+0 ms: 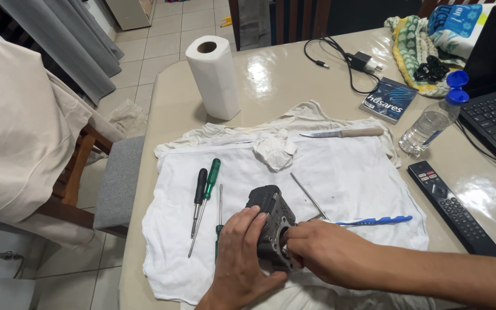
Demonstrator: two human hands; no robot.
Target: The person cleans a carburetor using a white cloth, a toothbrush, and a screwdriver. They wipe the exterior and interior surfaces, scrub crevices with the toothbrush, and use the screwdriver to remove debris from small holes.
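Grey metal engine part is sitting on the white cloth, the left hand gripping its side while the right hand is pressing fingers, seemingly pinched, at its opening.

Bright overhead indoor light, hard white glare on the glossy table — soft short shadows, sharp focus throughout, slight wide-angle stretch at edges.

Both hands gripping a matt grey metal engine part, lying under it soft white cloth, beyond that glossy table
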